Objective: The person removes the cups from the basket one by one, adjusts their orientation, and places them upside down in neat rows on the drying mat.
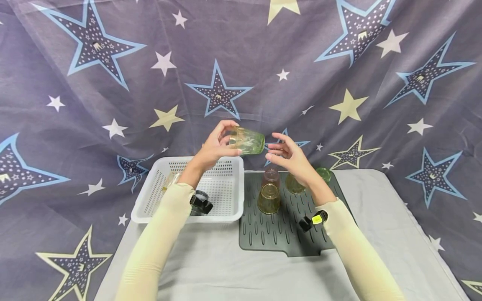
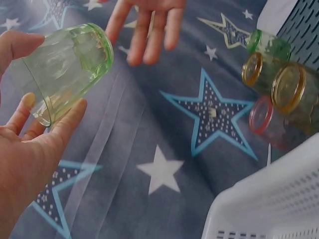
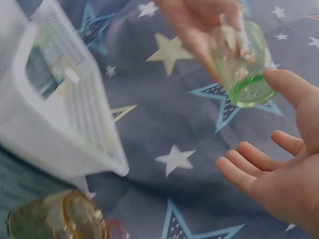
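My left hand point(image 1: 216, 146) grips a pale green glass tumbler point(image 1: 251, 142) by one end, holding it sideways in the air above the back of the table. The tumbler's thick green end point(image 2: 102, 47) points toward my right hand point(image 1: 291, 156). That hand is spread with its fingers apart and holds nothing. A small gap separates it from the tumbler in the head view. In the right wrist view its thumb point(image 3: 286, 84) appears close to the green end point(image 3: 251, 91); whether they touch I cannot tell.
A white perforated basket point(image 1: 241, 188) at the left holds a few glasses, partly hidden by my left arm. Right of it, a dark grey drying mat point(image 1: 260, 238) carries several upside-down glasses: amber point(image 1: 269, 200), pink point(image 1: 271, 175) and green point(image 1: 324, 173). A star-patterned cloth point(image 1: 226, 42) hangs behind.
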A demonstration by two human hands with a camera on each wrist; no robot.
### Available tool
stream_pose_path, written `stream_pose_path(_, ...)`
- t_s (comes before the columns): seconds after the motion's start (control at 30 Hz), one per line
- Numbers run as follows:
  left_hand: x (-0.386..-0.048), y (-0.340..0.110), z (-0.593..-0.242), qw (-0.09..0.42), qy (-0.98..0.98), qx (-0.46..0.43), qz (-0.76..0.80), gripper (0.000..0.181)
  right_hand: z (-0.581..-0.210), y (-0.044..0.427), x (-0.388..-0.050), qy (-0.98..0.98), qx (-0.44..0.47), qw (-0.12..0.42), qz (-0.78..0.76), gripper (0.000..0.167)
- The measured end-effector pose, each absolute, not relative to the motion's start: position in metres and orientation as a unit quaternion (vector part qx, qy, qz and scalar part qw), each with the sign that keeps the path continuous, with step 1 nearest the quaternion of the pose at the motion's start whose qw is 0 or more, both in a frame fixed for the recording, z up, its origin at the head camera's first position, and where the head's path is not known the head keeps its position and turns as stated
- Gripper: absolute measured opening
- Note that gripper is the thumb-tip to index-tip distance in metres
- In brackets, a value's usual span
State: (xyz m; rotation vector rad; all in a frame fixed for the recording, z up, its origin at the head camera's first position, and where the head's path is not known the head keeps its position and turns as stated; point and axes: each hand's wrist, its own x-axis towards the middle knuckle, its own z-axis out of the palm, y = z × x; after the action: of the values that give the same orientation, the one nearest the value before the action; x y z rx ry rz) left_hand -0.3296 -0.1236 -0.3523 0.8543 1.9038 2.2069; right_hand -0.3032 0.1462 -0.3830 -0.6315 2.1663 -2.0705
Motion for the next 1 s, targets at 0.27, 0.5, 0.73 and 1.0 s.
stream_pose_path(0.27, -0.326, -0.104, -0.355, 0.067, 0.604, 0.301, 0.735, 0.075, -0.37, 0.147, -0.299, 0.616, -0.21, 0.089, -0.754, 0.063)
stream_pose_path(0.5, -0.325, -0.092, -0.358, 0.074, 0.61, 0.314, 0.724, 0.076, -0.367, 0.146, -0.296, 0.589, -0.22, 0.097, -0.771, 0.057)
stream_pose_path(0.73, -0.324, -0.088, -0.36, 0.087, 0.615, 0.317, 0.716, 0.08, -0.366, 0.145, -0.294, 0.597, -0.195, 0.072, -0.775, 0.05)
stream_pose_path(1.0, -0.322, -0.089, -0.359, 0.101, 0.641, 0.32, 0.69, 0.089, -0.366, 0.146, -0.29, 0.609, -0.178, 0.066, -0.77, 0.047)
